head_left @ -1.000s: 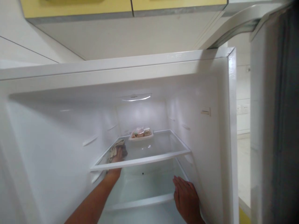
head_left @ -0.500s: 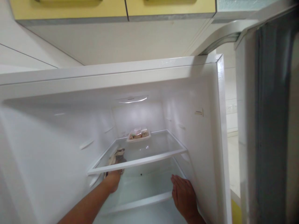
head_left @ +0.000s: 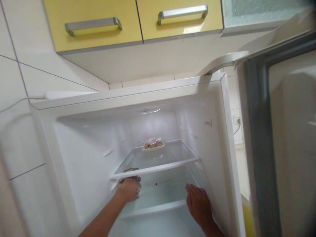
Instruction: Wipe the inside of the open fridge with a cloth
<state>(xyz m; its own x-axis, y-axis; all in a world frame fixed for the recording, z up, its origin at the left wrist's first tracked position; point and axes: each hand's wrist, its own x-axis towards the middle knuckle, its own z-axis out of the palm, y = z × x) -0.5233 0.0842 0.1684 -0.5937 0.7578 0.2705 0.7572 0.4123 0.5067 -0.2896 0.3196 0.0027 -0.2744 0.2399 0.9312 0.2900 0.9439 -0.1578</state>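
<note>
Inside an open white fridge, my left hand [head_left: 129, 190] is closed on a crumpled patterned cloth [head_left: 138, 193], between the upper glass shelf and the lower one, near the left wall. The cloth shows around my knuckles and through the upper shelf [head_left: 170, 156]. My right hand [head_left: 198, 201] is at the right end of the lower shelf's front edge [head_left: 158, 209], by the right wall, its fingers stretched out and close together, holding nothing.
A white tray of wrapped food [head_left: 153, 144] sits at the back of the upper shelf. The fridge door [head_left: 258, 138] stands open on the right. Yellow cabinets [head_left: 98, 36] with metal handles hang above. A small dark spot marks the lower compartment.
My left hand has come forward with the cloth, towards the shelf's front. My right hand keeps its place by the right wall. The view has tilted up, showing more of the cabinets.
</note>
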